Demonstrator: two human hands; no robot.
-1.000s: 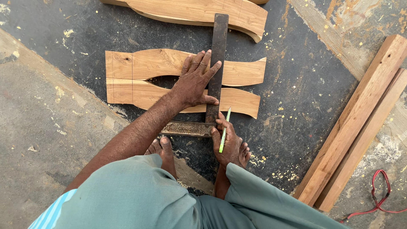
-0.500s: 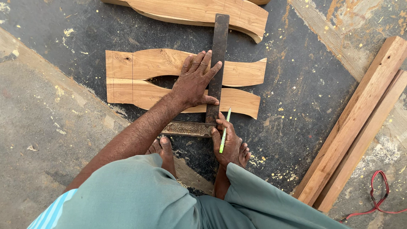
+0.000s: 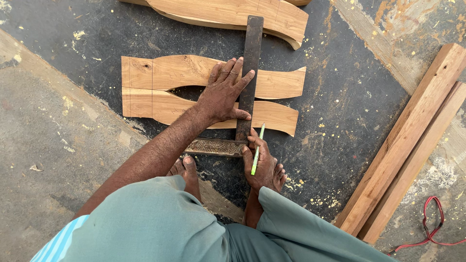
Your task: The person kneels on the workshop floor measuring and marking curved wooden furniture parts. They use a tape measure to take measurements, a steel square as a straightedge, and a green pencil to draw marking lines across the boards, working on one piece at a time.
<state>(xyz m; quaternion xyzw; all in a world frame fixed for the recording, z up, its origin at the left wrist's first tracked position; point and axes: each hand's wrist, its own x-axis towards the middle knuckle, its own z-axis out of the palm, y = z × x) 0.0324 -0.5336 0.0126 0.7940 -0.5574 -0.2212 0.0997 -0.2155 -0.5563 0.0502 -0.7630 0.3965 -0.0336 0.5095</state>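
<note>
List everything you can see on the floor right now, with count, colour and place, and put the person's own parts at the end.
curved wood pieces: two, light brown, side by side on the dark floor under the square
larger curved wood piece: one, light brown, top edge of view
try square: one, dark metal blade across the pieces, patterned stock near the feet
pencil: one, green, in the right hand
straight wood battens: two, light brown, lying diagonally at right
cord: one, red, bottom right corner
floor: dark patch with yellow specks, grey concrete at left
feet: two, bare, below the square's stock
left hand: pressing flat on the blade and wood
right hand: holding the pencil beside the stock
</note>
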